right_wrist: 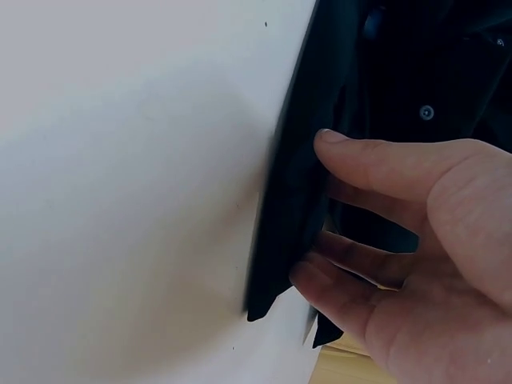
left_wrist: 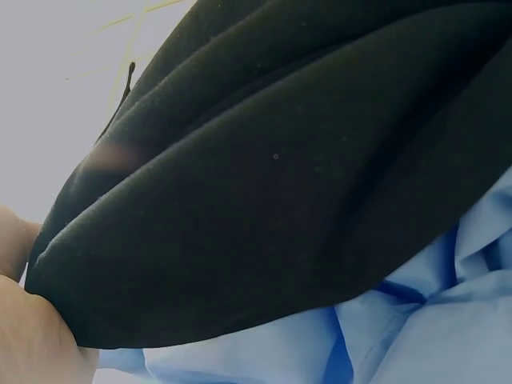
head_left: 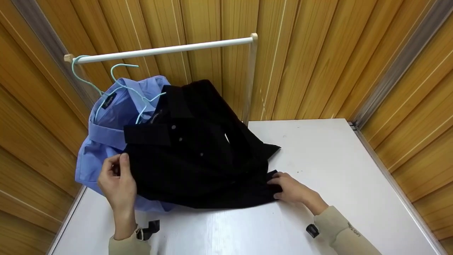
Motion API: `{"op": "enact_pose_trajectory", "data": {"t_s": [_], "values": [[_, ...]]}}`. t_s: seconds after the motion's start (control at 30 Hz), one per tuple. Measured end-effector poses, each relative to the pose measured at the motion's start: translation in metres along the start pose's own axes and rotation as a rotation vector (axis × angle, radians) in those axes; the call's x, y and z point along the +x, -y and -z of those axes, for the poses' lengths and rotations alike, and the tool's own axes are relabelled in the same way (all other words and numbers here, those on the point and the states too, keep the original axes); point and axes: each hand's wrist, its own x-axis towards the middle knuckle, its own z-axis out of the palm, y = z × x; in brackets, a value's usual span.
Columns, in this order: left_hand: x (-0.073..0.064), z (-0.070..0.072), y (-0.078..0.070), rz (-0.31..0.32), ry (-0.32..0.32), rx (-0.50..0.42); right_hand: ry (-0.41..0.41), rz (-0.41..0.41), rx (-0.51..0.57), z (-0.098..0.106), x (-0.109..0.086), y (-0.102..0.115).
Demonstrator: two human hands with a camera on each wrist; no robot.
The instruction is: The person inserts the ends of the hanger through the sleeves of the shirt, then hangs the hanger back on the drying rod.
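A black button-up shirt (head_left: 212, 177) spreads over the white table, its collar toward the rack. My left hand (head_left: 118, 180) pinches the shirt's left edge between thumb and fingers; in the left wrist view the black cloth (left_wrist: 240, 208) stretches away from that hand. At the shirt's lower right, my right hand (head_left: 292, 189) holds the cloth edge, thumb and fingertips on the fabric (right_wrist: 292, 208). A light-blue wire hanger (head_left: 136, 92) reaches into the black collar, its hook below the rod. Behind lies a blue shirt (head_left: 106, 138) on another hanger (head_left: 85, 80) hooked over the rod.
The white rod (head_left: 166, 49) of a small clothes rack crosses the back left, with an upright post (head_left: 250, 81) at its right end. White tabletop (head_left: 329, 159) extends to the right. Wood-patterned walls (head_left: 300, 63) enclose the back and sides.
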Motion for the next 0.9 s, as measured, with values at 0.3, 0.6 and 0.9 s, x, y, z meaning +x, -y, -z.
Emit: {"op": "enact_pose_trajectory", "data": {"t_s": [0.3, 0.6, 0.9], "values": [[0.0026, 0.0019, 0.0005, -0.004, -0.014, -0.011, -0.004, -0.005, 0.003, -0.0038, 0.0028, -0.0001], [0.0044, 0.0029, 0.0002, -0.008, -0.025, -0.014, -0.006, 0.008, 0.004, -0.0063, 0.0043, 0.0022], [0.0068, 0.0036, -0.0013, 0.000, -0.039, -0.011, -0.010, 0.037, 0.007, -0.0095, 0.0049, 0.0016]]}}
